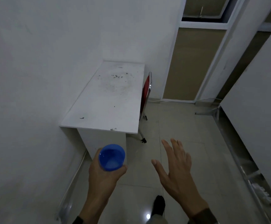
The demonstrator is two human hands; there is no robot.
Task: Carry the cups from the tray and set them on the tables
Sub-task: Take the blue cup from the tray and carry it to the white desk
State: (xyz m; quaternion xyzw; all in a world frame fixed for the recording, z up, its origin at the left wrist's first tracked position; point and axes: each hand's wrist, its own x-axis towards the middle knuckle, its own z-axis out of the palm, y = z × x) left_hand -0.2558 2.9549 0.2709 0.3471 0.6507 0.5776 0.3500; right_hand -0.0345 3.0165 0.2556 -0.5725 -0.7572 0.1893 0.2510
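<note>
While the view looks down across a pale tiled floor (188, 143), a white wall (42, 62) fills the side beyond the table's long edge. White table (108, 101): rectangular top set flush against that wall, its surface marked with dark specks and a faint scuffed ring toward the far end; nothing stands on it. Red chair (145, 92): folded or turned edge-on just beside the table's free long edge, its metal leg reaching the floor near the table's near corner. Right hand (175, 167): held over the floor short of the table's near end, palm down, fingers spread apart and grasping nothing. Left hand (104, 173): below the table's near edge, fingers and thumb wrapped around a blue cup (112, 156). The cup is upright, mouth toward the camera, carried in the air just short of the table and not touching it. Dark shoe (159, 205): on the floor, nearer than both hands.
</note>
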